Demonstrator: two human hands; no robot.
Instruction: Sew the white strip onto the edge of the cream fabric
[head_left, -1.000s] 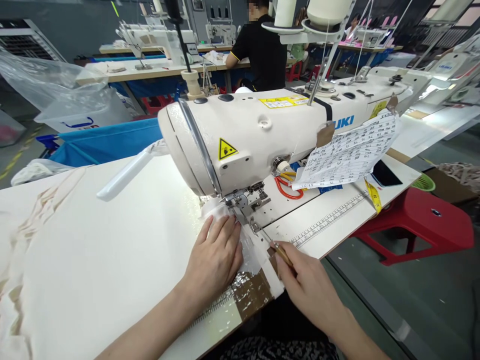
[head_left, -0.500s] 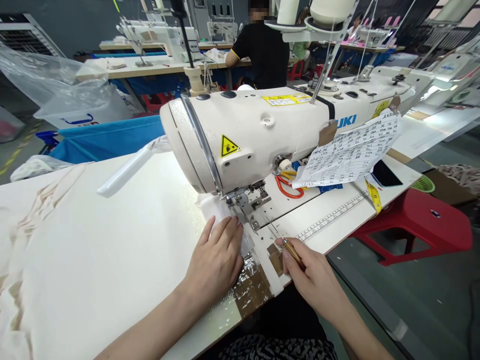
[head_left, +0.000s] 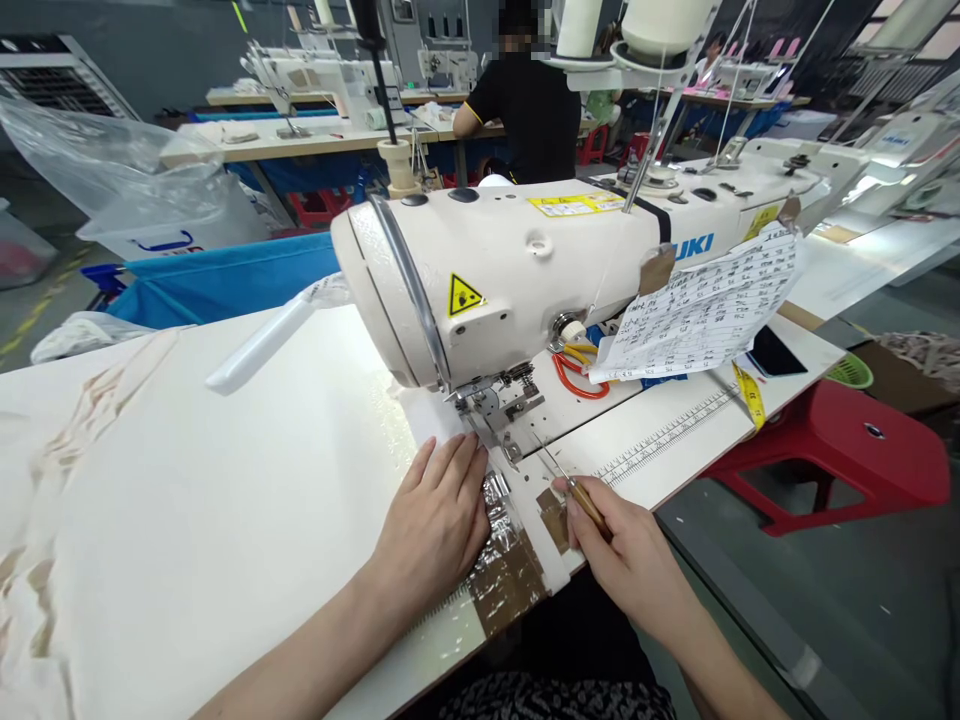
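Observation:
My left hand [head_left: 439,510] lies flat with its fingers stretched out, pressing a white piece of fabric [head_left: 431,418] on the bed of a sewing machine [head_left: 495,270]. Its fingertips are just in front of the presser foot area [head_left: 480,400], where the needle itself is too small to make out. An awl [head_left: 585,503] with a wooden handle is held in my right hand [head_left: 619,550], its thin metal point aimed at the machine plate. A white strip [head_left: 536,535] runs along the table between my two hands.
Red-handled scissors [head_left: 577,378] and a handwritten sheet [head_left: 697,305] are by the machine. A phone [head_left: 775,352] and yellow tape measure [head_left: 748,395] lie to the right. Pale fabric [head_left: 90,430] spreads at left; a red stool [head_left: 840,450] stands at right.
The white fabric under my left hand has slid forward toward the presser foot, baring more of the shiny tape beside my fingers. My right hand still holds the awl in nearly the same place.

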